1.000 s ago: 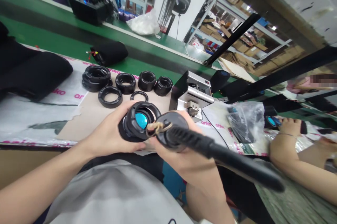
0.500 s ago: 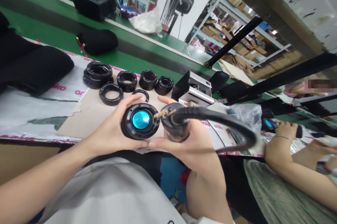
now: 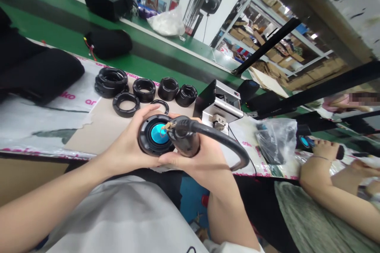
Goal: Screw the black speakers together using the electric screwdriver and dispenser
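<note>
My left hand [image 3: 129, 146] is wrapped round a black ringed part with a shiny blue centre [image 3: 148, 142], low over the beige cardboard. My right hand [image 3: 196, 158] grips a black corded tool [image 3: 187, 140], whose thick cable arches to the right. The tool's head overlaps the right side of the blue centre, with a small tan piece at its end. Whether the tool touches the blue surface cannot be made out. Just beyond my hands a thin black ring [image 3: 160, 106] lies on the cardboard [image 3: 97, 126].
Several black rings [image 3: 126, 104] stand behind the hands. To their right is a silver-black device [image 3: 219, 104], then a clear plastic bag [image 3: 276, 138]. Black fabric [image 3: 44, 71] covers the left. A co-worker's hand [image 3: 325, 150] is at the far right.
My right hand has moved left with the tool, bringing the tool's head over the edge of the blue centre. The cable has shifted left too.
</note>
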{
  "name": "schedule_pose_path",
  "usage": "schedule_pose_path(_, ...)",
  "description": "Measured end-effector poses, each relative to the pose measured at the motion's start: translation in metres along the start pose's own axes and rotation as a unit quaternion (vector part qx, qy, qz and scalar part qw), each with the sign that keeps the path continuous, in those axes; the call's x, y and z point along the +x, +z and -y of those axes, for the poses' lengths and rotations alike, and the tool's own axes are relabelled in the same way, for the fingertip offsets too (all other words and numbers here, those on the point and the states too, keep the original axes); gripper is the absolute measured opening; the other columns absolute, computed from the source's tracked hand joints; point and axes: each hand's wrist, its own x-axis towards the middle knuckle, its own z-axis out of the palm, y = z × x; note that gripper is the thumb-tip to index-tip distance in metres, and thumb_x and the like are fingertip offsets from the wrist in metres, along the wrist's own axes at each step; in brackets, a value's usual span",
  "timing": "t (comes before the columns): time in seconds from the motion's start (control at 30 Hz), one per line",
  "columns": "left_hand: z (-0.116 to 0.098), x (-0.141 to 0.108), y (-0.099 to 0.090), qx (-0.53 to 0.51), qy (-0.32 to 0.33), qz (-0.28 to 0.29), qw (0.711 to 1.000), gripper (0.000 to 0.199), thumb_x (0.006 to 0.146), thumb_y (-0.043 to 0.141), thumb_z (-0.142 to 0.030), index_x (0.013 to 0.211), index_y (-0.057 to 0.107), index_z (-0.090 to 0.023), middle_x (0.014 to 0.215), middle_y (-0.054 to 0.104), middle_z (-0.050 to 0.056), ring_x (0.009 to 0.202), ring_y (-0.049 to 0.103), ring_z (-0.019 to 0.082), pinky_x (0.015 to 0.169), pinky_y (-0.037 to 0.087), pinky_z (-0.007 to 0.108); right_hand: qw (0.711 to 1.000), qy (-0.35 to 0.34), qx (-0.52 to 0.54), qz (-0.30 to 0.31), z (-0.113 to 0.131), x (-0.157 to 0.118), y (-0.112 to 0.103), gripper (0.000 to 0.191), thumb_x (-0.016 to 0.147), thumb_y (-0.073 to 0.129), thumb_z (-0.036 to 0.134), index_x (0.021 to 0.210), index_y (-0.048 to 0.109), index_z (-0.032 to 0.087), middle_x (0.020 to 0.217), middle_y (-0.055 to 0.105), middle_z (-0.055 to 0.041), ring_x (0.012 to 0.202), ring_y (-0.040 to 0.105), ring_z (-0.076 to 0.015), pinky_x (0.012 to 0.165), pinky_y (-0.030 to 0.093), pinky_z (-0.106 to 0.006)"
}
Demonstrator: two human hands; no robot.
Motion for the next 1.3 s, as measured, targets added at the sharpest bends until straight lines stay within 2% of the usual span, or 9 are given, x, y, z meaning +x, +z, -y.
schedule_pose_path(0.17, 0.002, -0.005, 0.004, -0.056, 0.000, -0.001, 0.998, 0.118, 0.070, 0.103, -0.032, 0.164, 0.031, -0.041, 0.155, 0.061, 0.011, 0.142, 0.066, 0.035, 0.115, 0.061, 0.048, 1.000, 0.002, 0.016, 0.004, -0.004, -0.002, 0.000, 0.075, 0.071, 0.103, 0.023, 0.134, 0.070, 0.045, 0.134, 0.074, 0.0093, 0.120, 0.073, -0.0209, 0.115, 0.060, -0.038)
schedule_pose_path(0.3, 0.003, -0.005, 0.005, -0.063, 0.022, 0.000, 0.998, 0.119, 0.071, 0.103, -0.031, 0.163, 0.029, -0.044, 0.154, 0.061, 0.010, 0.140, 0.068, 0.032, 0.114, 0.061, 0.044, 0.999, 0.035, 0.035, 0.014, -0.007, -0.003, -0.002, 0.076, 0.069, 0.104, 0.022, 0.134, 0.071, 0.044, 0.134, 0.074, 0.0059, 0.126, 0.072, -0.0241, 0.112, 0.063, -0.039)
schedule_pose_path(0.53, 0.008, -0.004, -0.003, -0.039, 0.018, 0.021, 0.999, 0.121, 0.061, 0.107, -0.048, 0.162, 0.041, -0.038, 0.165, 0.055, 0.012, 0.150, 0.059, 0.040, 0.125, 0.052, 0.053, 0.994, 0.071, 0.071, 0.038, -0.010, 0.007, -0.004, 0.077, 0.067, 0.106, 0.026, 0.135, 0.069, 0.036, 0.137, 0.073, 0.0003, 0.133, 0.070, -0.0291, 0.120, 0.058, -0.048)
schedule_pose_path(0.7, 0.003, -0.002, -0.004, -0.001, -0.029, 0.006, 1.000, 0.095, 0.071, 0.100, -0.051, 0.152, 0.053, -0.032, 0.158, 0.064, 0.010, 0.143, 0.067, 0.037, 0.121, 0.057, 0.048, 0.994, 0.057, 0.088, 0.013, -0.012, 0.007, -0.006, 0.079, 0.065, 0.106, 0.026, 0.135, 0.070, 0.035, 0.135, 0.075, 0.0000, 0.132, 0.070, -0.0290, 0.118, 0.059, -0.046)
schedule_pose_path(0.87, -0.002, 0.000, -0.005, 0.067, -0.043, -0.013, 0.997, 0.090, 0.071, 0.098, -0.051, 0.148, 0.056, -0.029, 0.154, 0.067, 0.010, 0.138, 0.070, 0.036, 0.114, 0.062, 0.044, 0.967, -0.071, 0.179, -0.164, -0.017, -0.006, -0.042, 0.053, 0.076, 0.101, 0.046, 0.114, 0.068, 0.030, 0.127, 0.076, -0.0022, 0.070, 0.071, -0.0155, 0.067, 0.061, -0.033)
schedule_pose_path(0.97, -0.001, -0.002, -0.005, 0.116, -0.034, -0.032, 0.992, 0.085, 0.071, 0.095, -0.050, 0.145, 0.059, -0.029, 0.146, 0.072, 0.009, 0.131, 0.074, 0.036, 0.106, 0.067, 0.046, 0.880, -0.206, 0.270, -0.333, -0.017, -0.014, -0.071, 0.036, 0.097, 0.078, 0.060, 0.112, 0.060, 0.033, 0.100, 0.072, 0.0044, 0.059, 0.063, -0.0109, 0.067, 0.062, -0.032)
schedule_pose_path(1.03, 0.002, -0.003, -0.005, 0.156, -0.028, -0.059, 0.986, 0.084, 0.070, 0.092, -0.055, 0.143, 0.060, -0.030, 0.144, 0.073, 0.007, 0.134, 0.072, 0.039, 0.111, 0.064, 0.055, 0.831, -0.246, 0.278, -0.414, -0.018, -0.015, -0.085, 0.043, 0.103, 0.056, 0.074, 0.104, 0.055, 0.030, 0.073, 0.057, 0.0061, 0.051, 0.056, -0.0114, 0.058, 0.059, -0.029)
schedule_pose_path(1.17, 0.007, 0.010, 0.003, 0.201, -0.027, -0.045, 0.978, 0.089, 0.072, 0.080, -0.077, 0.148, 0.055, -0.036, 0.145, 0.069, -0.005, 0.143, 0.065, 0.041, 0.120, 0.053, 0.067, 0.837, -0.224, 0.247, -0.433, -0.022, 0.000, -0.098, 0.066, 0.099, 0.031, 0.091, 0.094, 0.050, 0.028, 0.061, 0.045, 0.0045, 0.040, 0.044, -0.0134, 0.039, 0.037, -0.025)
schedule_pose_path(1.3, 0.007, 0.035, 0.027, 0.188, 0.020, -0.001, 0.982, 0.084, 0.070, 0.088, -0.060, 0.143, 0.062, -0.028, 0.141, 0.074, 0.005, 0.130, 0.073, 0.038, 0.115, 0.060, 0.058, 0.849, -0.236, 0.240, -0.407, -0.027, 0.028, -0.106, 0.065, 0.098, 0.041, 0.091, 0.092, 0.052, 0.027, 0.068, 0.054, 0.0017, 0.047, 0.050, -0.0134, 0.044, 0.036, -0.029)
